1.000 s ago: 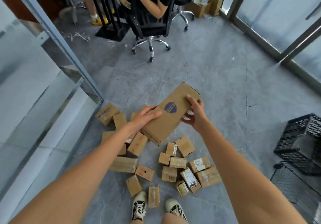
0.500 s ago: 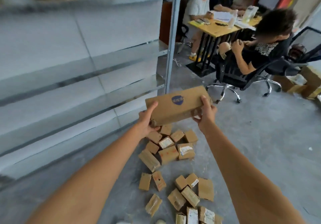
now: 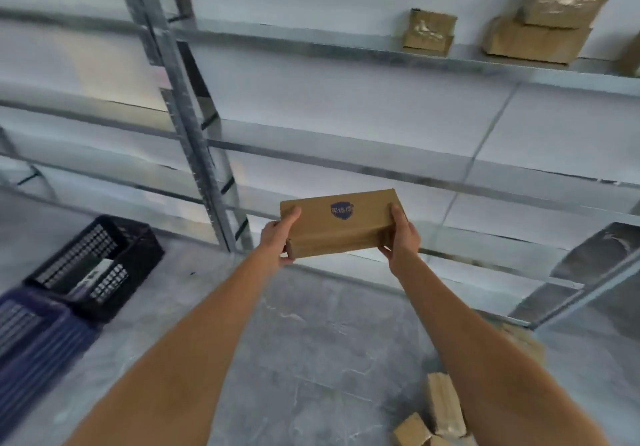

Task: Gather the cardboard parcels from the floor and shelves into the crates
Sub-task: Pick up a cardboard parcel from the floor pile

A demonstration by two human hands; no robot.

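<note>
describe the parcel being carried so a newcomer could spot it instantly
Start at the metal shelving; in front of its lower shelves, both hands hold up a long cardboard parcel, left hand and right hand at its ends. Only it bears a blue shield logo.

Parcels (image 3: 535,18) on the top shelf (image 3: 311,42); crates (image 3: 98,265), boxes (image 3: 443,406) on floor (image 3: 322,341).
</note>
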